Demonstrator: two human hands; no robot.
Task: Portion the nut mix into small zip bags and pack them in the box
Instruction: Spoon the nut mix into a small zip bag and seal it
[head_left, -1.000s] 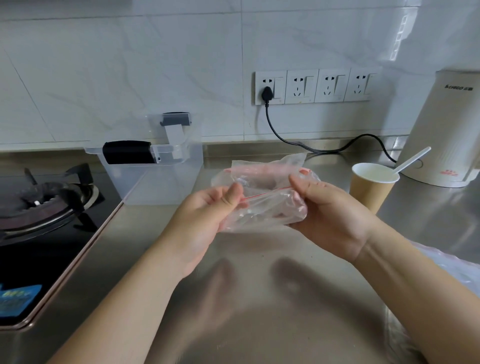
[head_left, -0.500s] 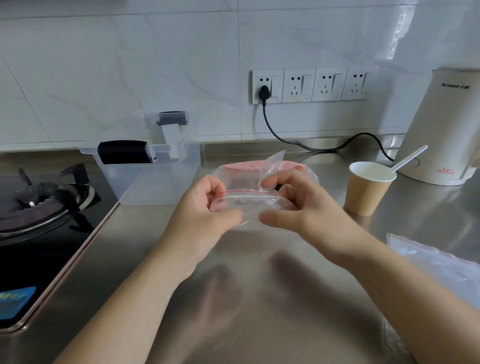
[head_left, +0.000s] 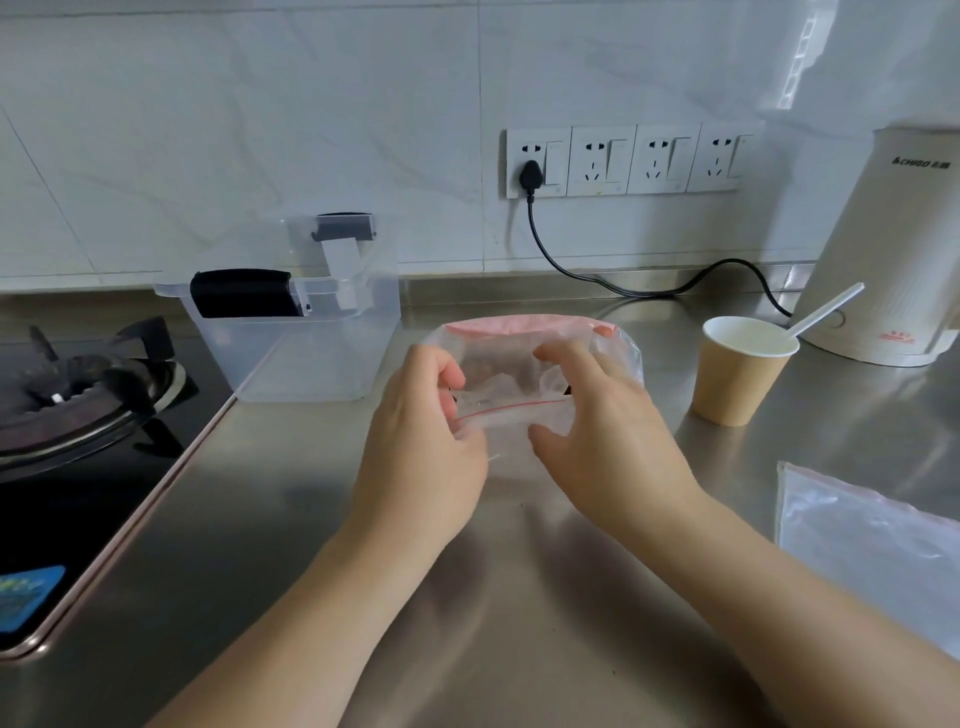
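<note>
A small clear zip bag (head_left: 511, 387) with a red seal line is held above the steel counter at the middle of the view. My left hand (head_left: 423, 441) pinches its left edge near the seal. My right hand (head_left: 597, 421) grips its right side, fingers curled over the top. Behind the small bag lies a larger clear bag (head_left: 618, 343) with a pink band; its contents are blurred. A clear plastic box (head_left: 306, 332) with black clip handles stands at the back left. A brown paper cup (head_left: 740, 371) with a white spoon (head_left: 826, 309) stands to the right.
A black gas hob (head_left: 78, 405) takes up the left. A cream kettle (head_left: 893, 249) stands at the back right, its black cord (head_left: 597, 275) running to the wall sockets. A flat stack of clear bags (head_left: 872, 540) lies at the right edge.
Both hands have turned the small bag so its mouth faces up, and they have moved slightly lower and closer together. The view has tilted down, showing more of the bag stack at right.
</note>
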